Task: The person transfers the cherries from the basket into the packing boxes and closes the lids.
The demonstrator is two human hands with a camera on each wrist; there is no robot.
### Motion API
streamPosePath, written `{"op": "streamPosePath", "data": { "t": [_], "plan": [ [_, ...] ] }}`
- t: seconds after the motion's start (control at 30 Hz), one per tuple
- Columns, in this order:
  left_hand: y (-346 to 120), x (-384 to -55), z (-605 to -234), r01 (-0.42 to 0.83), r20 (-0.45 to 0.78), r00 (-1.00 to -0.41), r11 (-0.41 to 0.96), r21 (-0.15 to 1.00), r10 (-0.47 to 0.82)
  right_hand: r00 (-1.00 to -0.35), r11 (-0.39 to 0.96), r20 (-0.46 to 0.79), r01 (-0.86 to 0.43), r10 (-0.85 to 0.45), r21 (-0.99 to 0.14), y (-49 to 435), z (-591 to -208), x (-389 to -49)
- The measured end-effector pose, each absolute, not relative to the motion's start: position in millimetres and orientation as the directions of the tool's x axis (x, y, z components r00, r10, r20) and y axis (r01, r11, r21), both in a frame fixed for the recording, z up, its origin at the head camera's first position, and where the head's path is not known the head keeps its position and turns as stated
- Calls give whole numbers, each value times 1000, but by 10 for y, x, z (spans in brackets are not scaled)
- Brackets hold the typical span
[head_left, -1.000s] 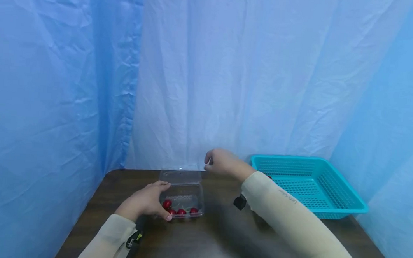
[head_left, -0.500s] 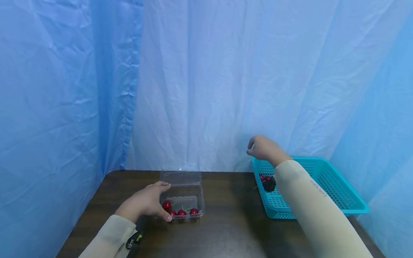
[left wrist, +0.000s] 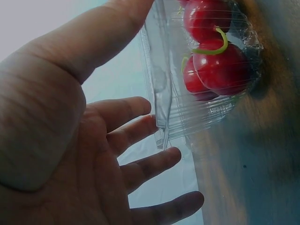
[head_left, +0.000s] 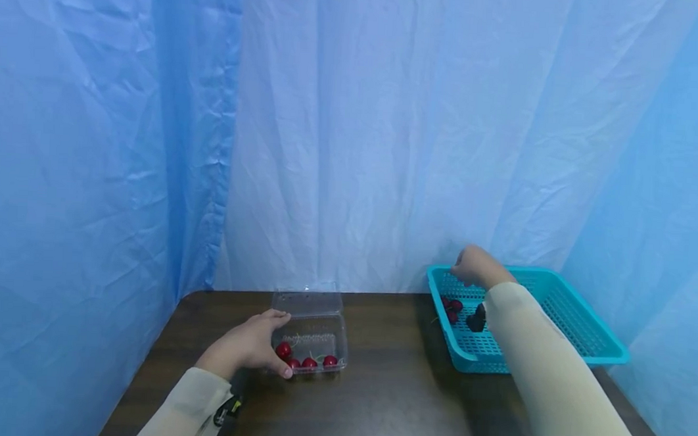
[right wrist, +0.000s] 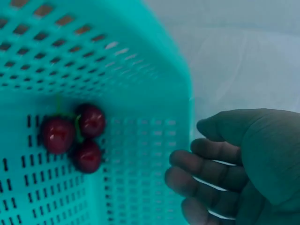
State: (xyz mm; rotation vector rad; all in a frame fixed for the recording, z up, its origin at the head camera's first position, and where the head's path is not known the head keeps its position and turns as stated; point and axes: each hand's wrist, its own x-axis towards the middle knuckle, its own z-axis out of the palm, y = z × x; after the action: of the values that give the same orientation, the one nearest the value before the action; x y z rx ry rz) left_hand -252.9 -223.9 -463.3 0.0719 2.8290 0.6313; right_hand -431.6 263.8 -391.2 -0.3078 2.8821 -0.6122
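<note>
Beside the left rim of a clear plastic clamshell box (head_left: 332, 339) is my left hand (head_left: 250, 348), thumb at the near corner and fingers spread along the side. In the left wrist view its fingers (left wrist: 150, 168) are fairly straight and touch the box edge. Several red cherries (left wrist: 222, 70) with green stems lie in the box; its lid (head_left: 306, 301) is folded back. My right hand (head_left: 478, 267) hovers over the far left part of a turquoise basket (head_left: 580, 332). In the right wrist view the right hand (right wrist: 225, 173) holds nothing, fingers loosely bent, with three cherries (right wrist: 57, 135) in the basket.
The dark wooden table (head_left: 375, 390) spans the space between box and basket. A pale blue curtain (head_left: 376, 147) hangs close behind the table, with more curtain on both sides. The basket's raised walls stand near the table's right edge.
My right hand has moved from near the box's lid rightward to above the basket. Cherries in the basket are now visible past the sleeve. The left hand stays at the box.
</note>
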Motion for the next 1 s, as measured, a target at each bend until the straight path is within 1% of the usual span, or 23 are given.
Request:
{"op": "streamPosePath", "data": {
  "t": [0.3,0.47,0.73,1.0],
  "plan": [
    [-2244,-2527,-4625,-3,-212,-973,907,421,95,-959,871,-200,-81,-201,-485,2802,-4226,-4390],
    [-2250,-2507,-4616,-9,-213,-973,907,422,90,-950,875,-255,-36,-180,-482,2802,-4415,-4447],
    [-2258,-2470,-4592,6,-207,-973,905,425,103,-924,891,-298,-90,-242,-445,2757,-4551,-4412],
    [-2270,-2449,-4553,-8,-217,-972,902,431,95,-920,910,-309,-103,-241,-401,2634,-4501,-4247]
  ]
}}
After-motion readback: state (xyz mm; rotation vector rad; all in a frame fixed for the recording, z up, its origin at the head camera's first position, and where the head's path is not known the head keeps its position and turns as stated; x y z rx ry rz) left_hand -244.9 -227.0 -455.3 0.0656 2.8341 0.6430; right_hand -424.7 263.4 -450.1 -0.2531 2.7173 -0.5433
